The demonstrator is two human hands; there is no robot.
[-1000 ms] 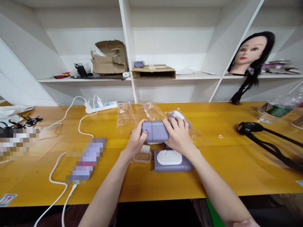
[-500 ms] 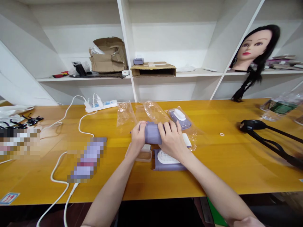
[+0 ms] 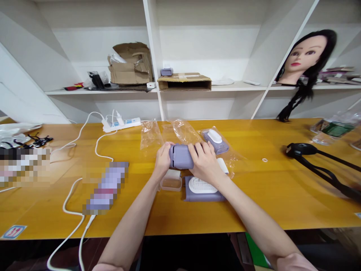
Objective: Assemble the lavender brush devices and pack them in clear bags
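On the table (image 3: 282, 188), the case (image 3: 181, 156) sits between the left hand (image 3: 162, 160) and right hand (image 3: 205, 165), with a small box (image 3: 170, 181) at its 7 o'clock and a brush (image 3: 200, 185) at 5 o'clock. Plastic bags (image 3: 150, 135) lie at 12 o'clock and a power strip (image 3: 121, 124) at 10 o'clock. A mannequin head (image 3: 303, 56) stands on the shelf (image 3: 239, 88) at 2 o'clock.
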